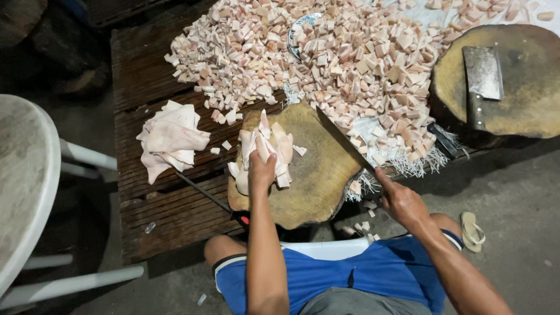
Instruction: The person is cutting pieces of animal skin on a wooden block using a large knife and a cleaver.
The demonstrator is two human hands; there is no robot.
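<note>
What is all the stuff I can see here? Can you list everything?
Round wooden block: one, brown, middle, under the hands.
Meat strips: a bunch, pale pink, on that block.
Chopped meat cubes: a big heap, pink-white, top.
Uncut meat sheets: a small stack, pale pink, left.
Second round block: one, brown, top right.
Cleaver: one, grey, lying on the second block.
Thin knife: one, dark with red handle, left of the middle block.
Sandal: one, pale, on the floor, right.
White chair: one, far left.
Left hand: pressing the meat strips.
Right hand: gripping a long knife.
</note>
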